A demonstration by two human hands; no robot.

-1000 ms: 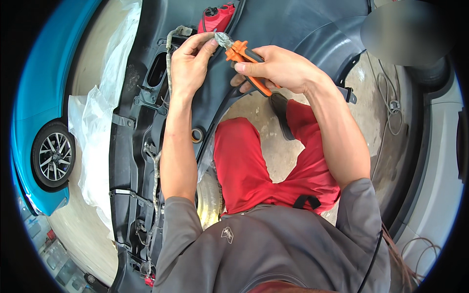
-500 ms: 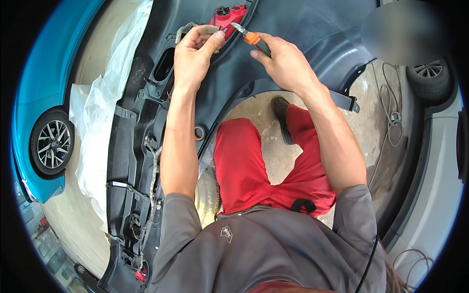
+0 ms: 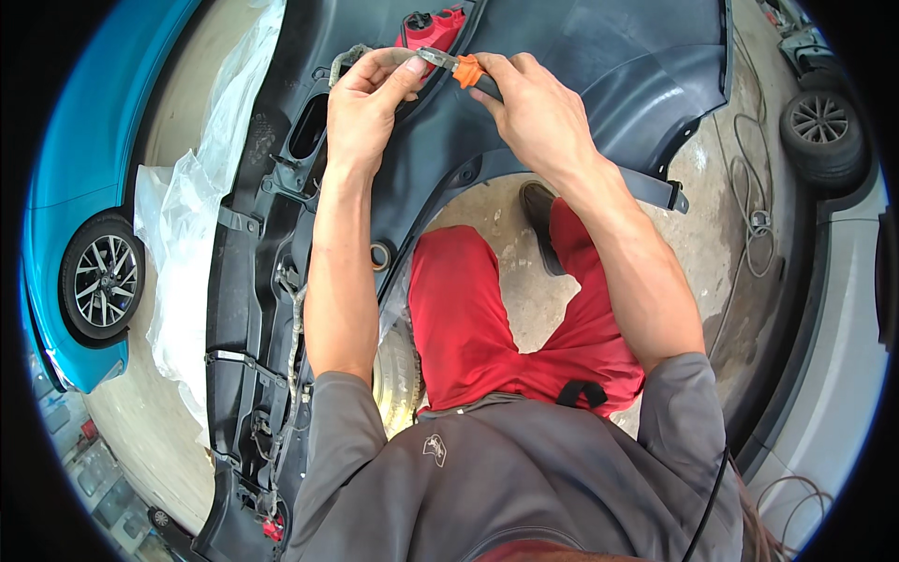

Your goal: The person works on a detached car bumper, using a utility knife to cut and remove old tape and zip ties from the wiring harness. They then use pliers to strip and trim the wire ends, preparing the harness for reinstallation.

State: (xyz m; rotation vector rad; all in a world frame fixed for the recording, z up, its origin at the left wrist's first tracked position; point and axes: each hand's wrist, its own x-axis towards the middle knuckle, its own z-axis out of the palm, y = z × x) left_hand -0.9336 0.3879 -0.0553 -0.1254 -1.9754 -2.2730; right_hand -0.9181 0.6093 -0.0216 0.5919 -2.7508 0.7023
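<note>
My left hand (image 3: 365, 108) is pinched at its fingertips on something small that I cannot make out. My right hand (image 3: 541, 117) grips side-cutting pliers (image 3: 466, 72) with orange-and-black handles, their metal jaws touching or just over my left fingertips. Just behind the fingertips is a red part (image 3: 440, 26) with a black socket, on a large dark plastic bumper (image 3: 627, 66). A taped wiring harness (image 3: 345, 58) runs by my left hand. A roll of tape (image 3: 379, 255) lies beside my left forearm.
A blue car (image 3: 80, 122) is at the left, beside white plastic sheeting (image 3: 183, 244). Loose hoses (image 3: 749, 187) lie on the floor to the right, with a spare wheel (image 3: 819, 129) and a light grey car body (image 3: 843, 318). My legs in red trousers are below the bumper.
My right hand has turned palm-down and moved up with the pliers, whose jaws lie flatter. In the last half second the jaws moved left onto my left fingertips.
</note>
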